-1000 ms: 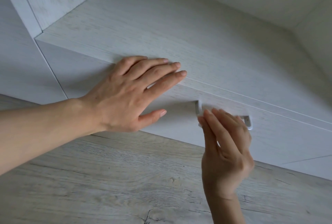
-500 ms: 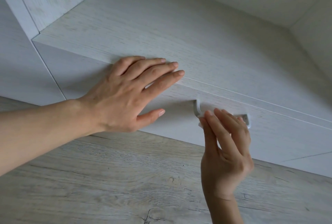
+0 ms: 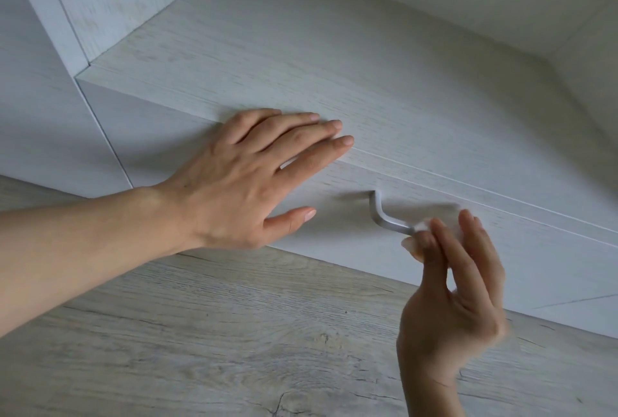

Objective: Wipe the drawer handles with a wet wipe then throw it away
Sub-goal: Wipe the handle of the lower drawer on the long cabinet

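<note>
The left hand (image 3: 240, 179) is laid flat, its grip spread and empty, over the edge of the cabinet top (image 3: 334, 65), a placing judged to steady the drawer front (image 3: 541, 269) against rubbing. The wet wipe (image 3: 422, 228) is pinched in the grip of the right hand (image 3: 458, 299) and pressed onto the drawer handle (image 3: 388, 221); whether the bar is fully wrapped cannot be told through the blur. The handle's long axis is set sideways along the drawer front, its left end bent back into the panel
</note>
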